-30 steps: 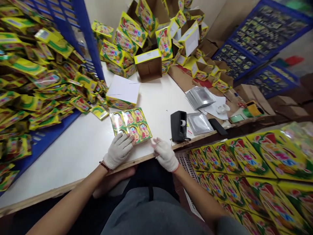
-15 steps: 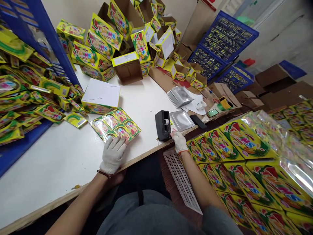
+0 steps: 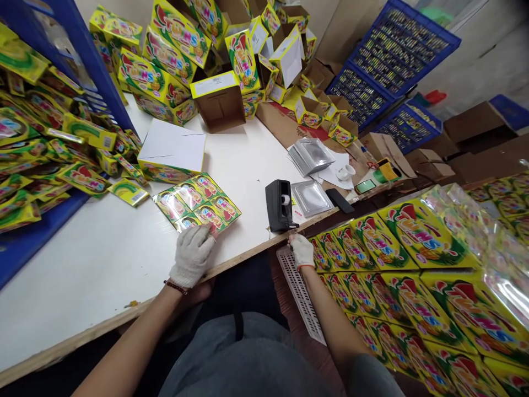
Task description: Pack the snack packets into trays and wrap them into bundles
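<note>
On the white table lies a flat pack of small yellow-green boxes (image 3: 202,199), in shiny clear wrap. My left hand (image 3: 192,255), in a white knit glove, holds the pack's near edge, fingertips resting on top. My right hand (image 3: 301,251), gloved too, has its fingers pinched together at the table edge, just below the front of a black tape dispenser (image 3: 278,207). Whatever sits in that pinch is too small to make out. A white roll shows in the dispenser. Behind the pack stands a larger yellow carton with a white face (image 3: 172,146).
Loose small boxes (image 3: 78,132) fill a blue crate at left. Cartons (image 3: 177,33) are piled at the back. Clear plastic trays (image 3: 312,198) and a black phone-like object (image 3: 339,200) lie beyond the dispenser. Wrapped cartons (image 3: 413,242) are stacked at right, by a perforated plastic basket (image 3: 300,292).
My right hand has drawn slightly down and toward me from the dispenser's front. My left hand stays on the pack. The view has shifted a little.
</note>
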The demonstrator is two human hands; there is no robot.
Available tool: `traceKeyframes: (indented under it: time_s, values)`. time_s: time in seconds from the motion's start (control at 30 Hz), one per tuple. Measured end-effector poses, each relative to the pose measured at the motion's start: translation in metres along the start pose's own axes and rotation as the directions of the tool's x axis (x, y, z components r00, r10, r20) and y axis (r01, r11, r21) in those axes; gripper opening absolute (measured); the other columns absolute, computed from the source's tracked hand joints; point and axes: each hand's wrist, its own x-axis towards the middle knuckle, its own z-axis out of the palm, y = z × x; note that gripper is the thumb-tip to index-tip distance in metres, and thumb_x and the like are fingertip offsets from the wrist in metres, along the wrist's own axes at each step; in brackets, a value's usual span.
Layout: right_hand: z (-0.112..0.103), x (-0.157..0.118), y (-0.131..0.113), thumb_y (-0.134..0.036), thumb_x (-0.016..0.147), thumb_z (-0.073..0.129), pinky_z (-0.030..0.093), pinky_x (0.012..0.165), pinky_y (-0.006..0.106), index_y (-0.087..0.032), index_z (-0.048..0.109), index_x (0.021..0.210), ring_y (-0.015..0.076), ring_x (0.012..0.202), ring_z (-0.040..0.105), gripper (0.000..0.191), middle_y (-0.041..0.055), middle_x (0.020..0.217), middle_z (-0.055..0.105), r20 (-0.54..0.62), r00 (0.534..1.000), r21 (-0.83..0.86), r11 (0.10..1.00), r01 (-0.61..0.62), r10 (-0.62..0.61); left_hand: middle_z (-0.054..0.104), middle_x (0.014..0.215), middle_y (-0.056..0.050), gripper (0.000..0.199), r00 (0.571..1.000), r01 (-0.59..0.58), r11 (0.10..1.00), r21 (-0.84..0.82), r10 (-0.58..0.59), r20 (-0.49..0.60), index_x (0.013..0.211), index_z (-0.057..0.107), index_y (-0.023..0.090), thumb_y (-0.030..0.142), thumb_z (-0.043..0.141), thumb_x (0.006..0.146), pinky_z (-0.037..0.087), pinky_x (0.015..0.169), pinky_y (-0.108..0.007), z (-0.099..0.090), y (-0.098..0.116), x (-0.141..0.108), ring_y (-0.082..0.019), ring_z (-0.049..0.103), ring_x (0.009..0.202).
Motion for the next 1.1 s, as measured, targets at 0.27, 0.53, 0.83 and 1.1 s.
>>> traceKeyframes:
  time_s: [0.27, 0.53, 0.83, 1.1]
  values:
    - [0.03, -0.049, -0.019, -0.057, 0.065, 0.072, 0.042, 0.059, 0.028, -0.02, 0.061, 0.061, 0.0138, 0.059, 0.05, 0.039, 0.0007, 0.06, 0.058, 0.511, 0.859, 0.019, 1.0, 0.0, -0.01, 0.069, 0.1, -0.01, 0.014, 0.992, 0.123, 0.985, -0.119, -0.123, 0.002, 0.084, 0.064, 0.02, 0.011, 0.053, 0.083, 0.049, 0.081, -0.039, -0.007, 0.011, -0.006, -0.023, 0.061, 0.096]
    - [0.137, -0.071, -0.067, -0.064, 0.068, 0.07, 0.041, 0.059, 0.027, -0.021, 0.059, 0.065, 0.0131, 0.06, 0.05, 0.045, 0.0002, 0.062, 0.057, 0.728, 0.679, 0.169, 0.984, -0.051, -0.09, 0.067, 0.09, -0.009, 0.017, 0.986, 0.121, 0.991, -0.056, -0.113, 0.125, 0.085, 0.066, 0.019, 0.013, 0.051, 0.083, 0.044, 0.075, -0.038, -0.015, 0.015, -0.008, -0.022, 0.057, 0.084]
    - [0.151, -0.069, -0.059, -0.066, 0.075, 0.056, 0.036, 0.056, 0.027, -0.022, 0.053, 0.059, 0.0129, 0.055, 0.045, 0.046, 0.0, 0.058, 0.055, 0.693, 0.72, -0.048, 0.996, 0.069, -0.017, 0.065, 0.099, -0.01, 0.019, 0.842, 0.211, 0.976, 0.051, -0.208, 0.499, 0.101, 0.068, 0.022, 0.02, 0.055, 0.087, 0.038, 0.073, -0.041, -0.039, 0.027, 0.023, -0.026, 0.055, 0.087]
    - [0.152, -0.07, -0.046, -0.044, 0.075, 0.056, 0.035, 0.061, 0.03, -0.023, 0.052, 0.055, 0.0175, 0.063, 0.05, 0.029, 0.0023, 0.06, 0.058, 0.587, 0.805, -0.302, 0.899, 0.317, -0.086, 0.065, 0.079, -0.01, 0.015, 0.77, 0.312, 0.934, 0.176, -0.357, 0.53, 0.086, 0.066, 0.017, 0.03, 0.058, 0.089, 0.037, 0.066, -0.04, -0.023, 0.03, 0.057, -0.028, 0.06, 0.081]
